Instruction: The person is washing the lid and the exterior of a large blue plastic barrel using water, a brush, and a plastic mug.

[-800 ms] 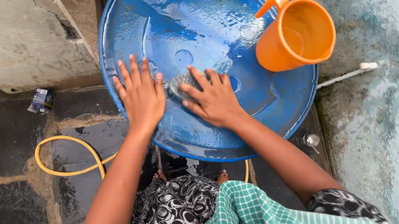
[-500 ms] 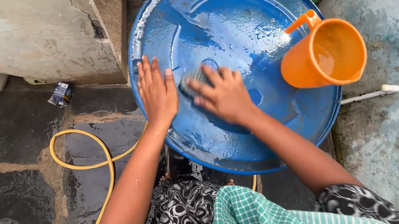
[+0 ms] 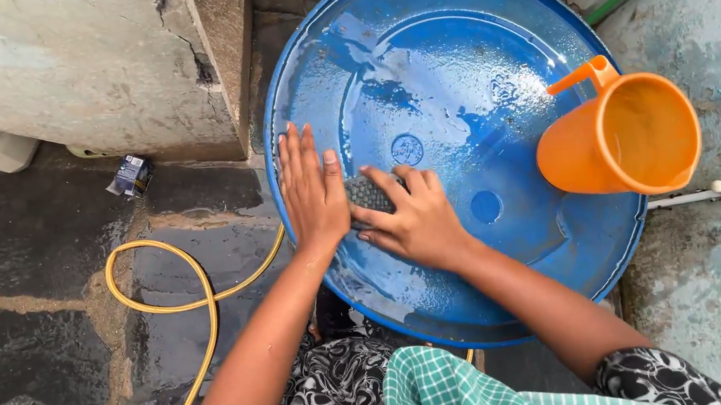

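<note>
scrubbing a wet blue lid
right hand grips scrubber; left hand lies flat, open. a hard push could tip the jug.

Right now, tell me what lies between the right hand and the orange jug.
In the head view, only wet blue drum lid lies between the right hand and the jug: a small round cap set in it, nothing loose.
</note>
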